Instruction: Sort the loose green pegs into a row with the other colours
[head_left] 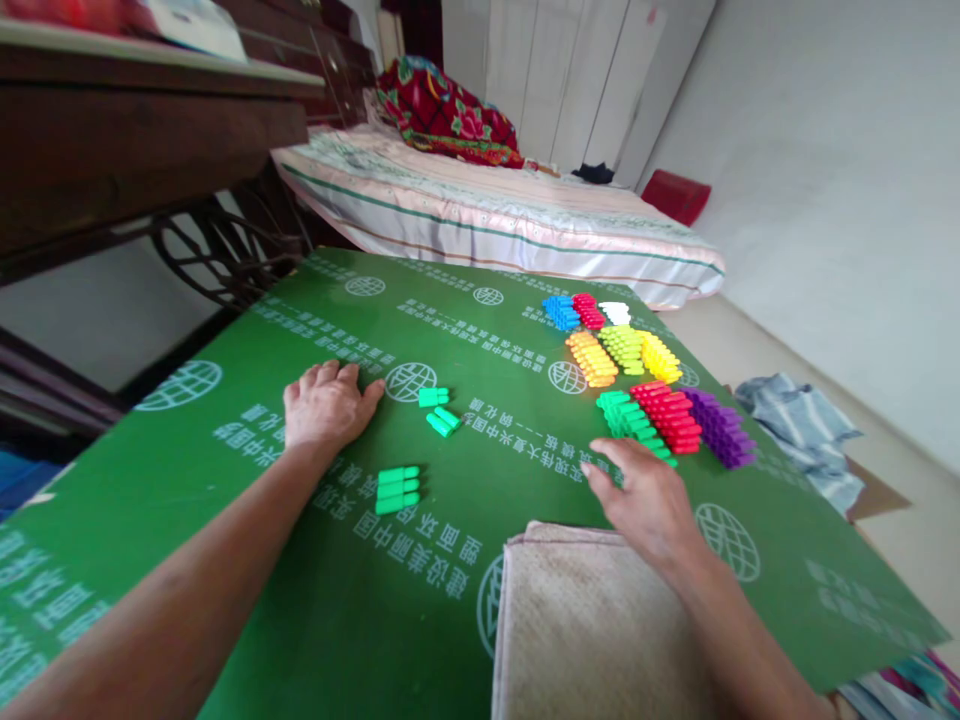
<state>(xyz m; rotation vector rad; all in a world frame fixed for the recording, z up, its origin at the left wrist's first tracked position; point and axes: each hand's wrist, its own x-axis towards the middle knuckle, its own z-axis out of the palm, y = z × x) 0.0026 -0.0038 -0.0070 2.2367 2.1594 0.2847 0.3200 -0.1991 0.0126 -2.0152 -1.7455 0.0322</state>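
Observation:
My left hand (327,404) lies palm down on the green board (315,620), its fingers spread and nothing in it. To its right are a few loose green peg-like pieces (444,421), and a small row of green pieces (397,489) lies nearer to me. My right hand (643,496) hovers with fingers apart just in front of the larger green stack (634,426); no piece shows in it. Beside that stack are a red stack (667,416) and a purple stack (718,427).
Farther back sit orange (591,359), lime (623,348), yellow (660,357), blue (561,312), small red (588,310) and white (616,313) stacks. A folded beige cloth (592,630) lies at the front. A bed (480,215) stands beyond, a dark wooden table (150,130) at left.

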